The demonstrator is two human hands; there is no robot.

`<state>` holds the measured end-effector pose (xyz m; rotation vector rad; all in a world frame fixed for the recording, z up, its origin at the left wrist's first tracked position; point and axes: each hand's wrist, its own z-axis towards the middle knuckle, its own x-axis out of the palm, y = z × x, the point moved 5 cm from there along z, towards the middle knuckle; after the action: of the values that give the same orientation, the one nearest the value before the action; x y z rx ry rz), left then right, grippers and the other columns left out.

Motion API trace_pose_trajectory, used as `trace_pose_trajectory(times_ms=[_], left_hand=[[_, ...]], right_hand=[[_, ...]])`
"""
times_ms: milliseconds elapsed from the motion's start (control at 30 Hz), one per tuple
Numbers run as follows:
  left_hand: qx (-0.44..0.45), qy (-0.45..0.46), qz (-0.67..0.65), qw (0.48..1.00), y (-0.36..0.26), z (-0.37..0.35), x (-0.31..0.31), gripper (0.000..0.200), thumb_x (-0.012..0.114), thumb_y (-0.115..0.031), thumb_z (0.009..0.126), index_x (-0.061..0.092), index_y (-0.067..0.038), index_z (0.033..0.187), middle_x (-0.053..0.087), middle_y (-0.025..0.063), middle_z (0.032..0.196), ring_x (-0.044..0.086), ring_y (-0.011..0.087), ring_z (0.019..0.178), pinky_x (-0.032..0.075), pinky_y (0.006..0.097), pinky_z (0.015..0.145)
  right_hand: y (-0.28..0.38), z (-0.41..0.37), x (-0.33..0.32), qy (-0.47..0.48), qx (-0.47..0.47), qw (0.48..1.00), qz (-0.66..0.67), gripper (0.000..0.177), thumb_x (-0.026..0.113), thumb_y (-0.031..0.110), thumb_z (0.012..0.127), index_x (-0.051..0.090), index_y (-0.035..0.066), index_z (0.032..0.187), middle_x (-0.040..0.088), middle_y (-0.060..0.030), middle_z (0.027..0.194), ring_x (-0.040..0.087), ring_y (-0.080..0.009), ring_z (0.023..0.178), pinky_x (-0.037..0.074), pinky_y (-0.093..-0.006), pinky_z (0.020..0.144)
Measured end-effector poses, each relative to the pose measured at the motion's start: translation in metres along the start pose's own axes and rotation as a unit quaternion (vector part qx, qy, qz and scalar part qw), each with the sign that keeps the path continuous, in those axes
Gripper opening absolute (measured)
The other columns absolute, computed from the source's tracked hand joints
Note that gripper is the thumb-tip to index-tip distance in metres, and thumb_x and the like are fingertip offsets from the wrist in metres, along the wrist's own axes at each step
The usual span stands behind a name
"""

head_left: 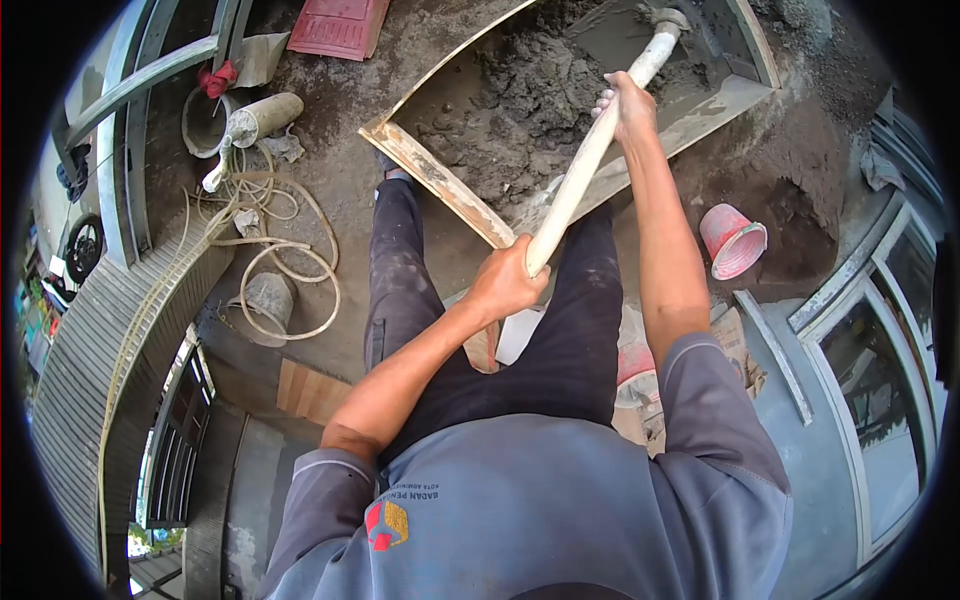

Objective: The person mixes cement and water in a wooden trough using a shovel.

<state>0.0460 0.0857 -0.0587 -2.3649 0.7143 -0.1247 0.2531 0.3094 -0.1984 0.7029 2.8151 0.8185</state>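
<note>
A hoe (pixel 590 165) with a long pale handle runs diagonally from between my legs up to the far right. Its butt end is wrapped in my left hand (pixel 508 280). Farther up the handle, my right hand (pixel 630 108) grips it with closed fingers. The tool's head lies at the far side of a wooden mixing trough (pixel 440 180), its blade largely hidden in the mix. Wet grey mortar (pixel 535 100) fills much of that trough, heaped in the middle and more watery at the top right.
A red bucket (pixel 733 240) lies tipped on the right beside dark sand (pixel 800 190). To the left are a coiled hose (pixel 325 270), a grey bucket (pixel 268 300) and a cement-coated cylinder (pixel 265 117). Glazed frames (pixel 870 370) stand at right. A red panel (pixel 338 25) lies far left.
</note>
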Motion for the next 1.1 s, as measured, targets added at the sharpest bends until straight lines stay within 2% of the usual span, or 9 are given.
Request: trace_pose_trajectory(times_ms=[133, 200, 300, 400, 433, 533, 800, 1000, 1100], left_hand=[[-0.062, -0.046, -0.029, 0.997, 0.038, 0.002, 0.032, 0.033, 0.07, -0.019, 0.084, 0.058, 0.004, 0.104, 0.068, 0.0297, 0.086, 0.07, 0.0452, 0.084, 0.053, 0.0476, 0.073], [-0.117, -0.053, -0.034, 0.991, 0.039, -0.019, 0.037, 0.033, 0.07, -0.019, 0.084, 0.058, 0.004, 0.104, 0.068, 0.0303, 0.086, 0.07, 0.0458, 0.086, 0.053, 0.0477, 0.074], [-0.126, -0.058, -0.028, 0.99, 0.058, -0.048, 0.063, 0.029, 0.066, -0.015, 0.087, 0.057, 0.005, 0.107, 0.068, 0.023, 0.076, 0.072, 0.0329, 0.066, 0.056, 0.0392, 0.063], [-0.175, -0.04, -0.058, 0.982, 0.07, -0.06, 0.067, 0.027, 0.065, -0.012, 0.088, 0.057, 0.005, 0.108, 0.067, 0.0217, 0.077, 0.068, 0.0298, 0.065, 0.055, 0.0386, 0.064], [-0.206, -0.036, -0.069, 0.976, 0.074, -0.064, 0.069, 0.031, 0.067, -0.014, 0.086, 0.057, 0.005, 0.108, 0.068, 0.0278, 0.084, 0.069, 0.0394, 0.079, 0.055, 0.045, 0.073], [-0.225, -0.035, -0.076, 0.971, 0.073, -0.069, 0.067, 0.036, 0.07, -0.017, 0.085, 0.057, 0.006, 0.11, 0.069, 0.0336, 0.093, 0.069, 0.048, 0.094, 0.054, 0.05, 0.083], [-0.191, -0.033, 0.02, 0.981, 0.03, -0.072, 0.057, 0.042, 0.07, -0.018, 0.086, 0.056, 0.007, 0.117, 0.069, 0.0334, 0.097, 0.07, 0.046, 0.097, 0.054, 0.0482, 0.087], [-0.243, 0.029, -0.048, 0.968, 0.0, -0.065, 0.071, 0.045, 0.067, -0.017, 0.086, 0.053, 0.01, 0.119, 0.068, 0.0347, 0.102, 0.069, 0.0457, 0.103, 0.052, 0.0471, 0.091], [-0.228, 0.04, -0.015, 0.973, -0.083, -0.055, 0.057, 0.048, 0.066, -0.02, 0.085, 0.052, 0.014, 0.115, 0.067, 0.0364, 0.099, 0.068, 0.0478, 0.101, 0.052, 0.048, 0.091]], right_hand=[[-0.104, 0.046, -0.016, -0.003, 0.084, 0.993, -0.081, 0.015, 0.068, 0.011, 0.081, 0.058, 0.0, 0.086, 0.049, -0.0054, 0.065, 0.05, -0.0187, 0.049, 0.048, -0.0373, 0.045], [-0.143, 0.047, -0.023, 0.029, 0.139, 0.989, -0.047, 0.014, 0.068, 0.012, 0.082, 0.058, 0.001, 0.084, 0.049, -0.0054, 0.064, 0.051, -0.0192, 0.049, 0.048, -0.0382, 0.046], [-0.198, 0.029, -0.034, 0.031, 0.2, 0.976, -0.075, 0.015, 0.066, 0.013, 0.084, 0.058, 0.0, 0.084, 0.049, -0.0063, 0.064, 0.052, -0.0208, 0.05, 0.049, -0.0404, 0.046], [-0.239, 0.017, -0.026, 0.045, 0.236, 0.966, -0.097, 0.014, 0.066, 0.013, 0.085, 0.057, 0.002, 0.086, 0.048, -0.0045, 0.064, 0.051, -0.0192, 0.051, 0.049, -0.0394, 0.048], [-0.249, 0.012, -0.028, 0.047, 0.248, 0.962, -0.103, 0.014, 0.065, 0.014, 0.085, 0.057, 0.003, 0.087, 0.047, -0.0035, 0.065, 0.05, -0.0181, 0.052, 0.049, -0.0388, 0.048], [-0.261, 0.006, -0.028, 0.042, 0.265, 0.957, -0.11, 0.014, 0.065, 0.015, 0.085, 0.057, 0.003, 0.087, 0.047, -0.0037, 0.064, 0.05, -0.0185, 0.052, 0.049, -0.0392, 0.048], [-0.28, 0.0, -0.036, 0.085, 0.301, 0.945, -0.089, 0.015, 0.064, 0.016, 0.086, 0.054, 0.005, 0.084, 0.047, -0.005, 0.065, 0.05, -0.0197, 0.053, 0.05, -0.0393, 0.049], [-0.273, 0.002, -0.048, 0.12, 0.352, 0.927, -0.04, 0.015, 0.062, 0.015, 0.086, 0.05, 0.006, 0.084, 0.045, -0.0043, 0.061, 0.049, -0.0193, 0.05, 0.049, -0.0395, 0.047], [-0.267, 0.009, -0.059, 0.139, 0.386, 0.912, -0.019, 0.014, 0.063, 0.013, 0.085, 0.052, 0.007, 0.082, 0.048, -0.0056, 0.06, 0.048, -0.0219, 0.048, 0.049, -0.0413, 0.048]])
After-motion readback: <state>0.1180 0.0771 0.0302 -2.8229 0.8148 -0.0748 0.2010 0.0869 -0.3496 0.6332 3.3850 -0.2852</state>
